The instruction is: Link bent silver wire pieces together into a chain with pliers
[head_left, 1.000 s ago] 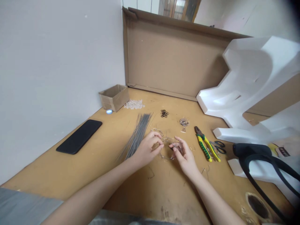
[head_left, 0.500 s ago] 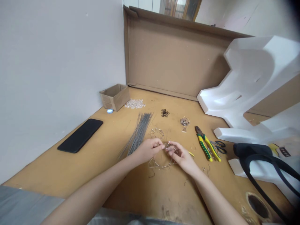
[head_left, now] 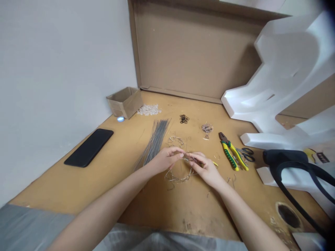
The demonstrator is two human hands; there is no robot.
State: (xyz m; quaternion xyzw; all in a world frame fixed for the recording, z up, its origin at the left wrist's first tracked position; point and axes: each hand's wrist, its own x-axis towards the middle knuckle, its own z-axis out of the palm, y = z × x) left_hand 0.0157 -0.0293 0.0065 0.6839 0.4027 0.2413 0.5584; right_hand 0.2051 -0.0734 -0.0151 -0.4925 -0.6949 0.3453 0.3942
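A ring of thin silvery wire (head_left: 180,180) with loose ends sticking out is held just above the table. My left hand (head_left: 167,159) pinches its upper left part, thumb and forefinger together. On the right side of the ring, my right hand (head_left: 205,168) has its fingers closed round the wire, and the fingertips of both hands nearly meet. Behind them lies a smaller wire ring (head_left: 176,140). A bundle of straight grey wires (head_left: 157,141) rests left of the hands. Yellow handles of a tool (head_left: 215,164) poke out beside my right hand.
Green-yellow pliers (head_left: 230,151) and scissors (head_left: 247,154) lie to the right, near white foam (head_left: 285,69) and a black strap (head_left: 285,174). Behind are black rings (head_left: 184,119), a wire pile (head_left: 207,128), clear beads (head_left: 149,109) and a small box (head_left: 125,103). A phone (head_left: 89,147) lies left.
The view has tilted down slightly. My fingertips have come closer together at the top of the wire ring, and the upright wire bit between them no longer shows clearly.
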